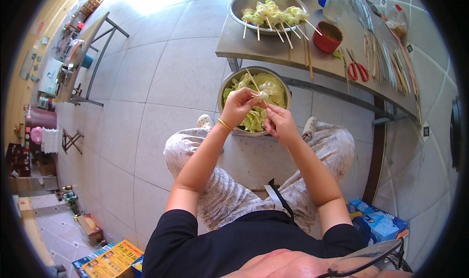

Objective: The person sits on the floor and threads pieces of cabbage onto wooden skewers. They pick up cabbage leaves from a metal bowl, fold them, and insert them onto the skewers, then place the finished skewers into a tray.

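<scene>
A piece of pale leaf (260, 96), which looks like cabbage, is pierced by a thin wooden skewer (252, 79). The fingers of my left hand (240, 104) pinch the leaf, while my right hand (279, 121) grips the skewer just below it. Under both hands sits a metal basin (221, 95) of loose cabbage leaves (255, 119). On the metal table, a second steel bowl (238, 3) holds skewered cabbage (270, 11), its sticks poking out over the rim towards me.
The metal table (234, 45) also carries a red pot (327, 40), red-handled scissors (358, 71), bundled skewers (373, 54) and a clear plastic jar (336, 5). Its edge lies just beyond the basin. Blue packages (381, 225) lie at the right; a yellow box (111, 261) stands lower left.
</scene>
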